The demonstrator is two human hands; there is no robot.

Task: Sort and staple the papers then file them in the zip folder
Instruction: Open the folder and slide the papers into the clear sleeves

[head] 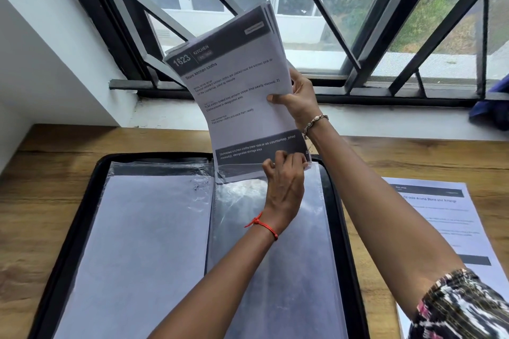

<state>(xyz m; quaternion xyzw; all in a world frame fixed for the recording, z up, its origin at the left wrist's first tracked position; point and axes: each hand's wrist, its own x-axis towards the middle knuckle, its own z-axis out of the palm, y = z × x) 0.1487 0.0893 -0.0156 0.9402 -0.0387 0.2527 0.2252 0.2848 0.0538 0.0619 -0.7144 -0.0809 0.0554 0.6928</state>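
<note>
Nearest, I log the open zip folder (344,242). At its far edge the left hand (283,176) pinches the bottom of the paper stack (242,96) at the mouth of the clear sleeve (289,297). Beyond, the right hand (301,96) grips the stack's side, long axis upright.

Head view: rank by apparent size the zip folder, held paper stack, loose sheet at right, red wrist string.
zip folder
held paper stack
loose sheet, partly cut off and covered, so these two are unsure
red wrist string
</note>
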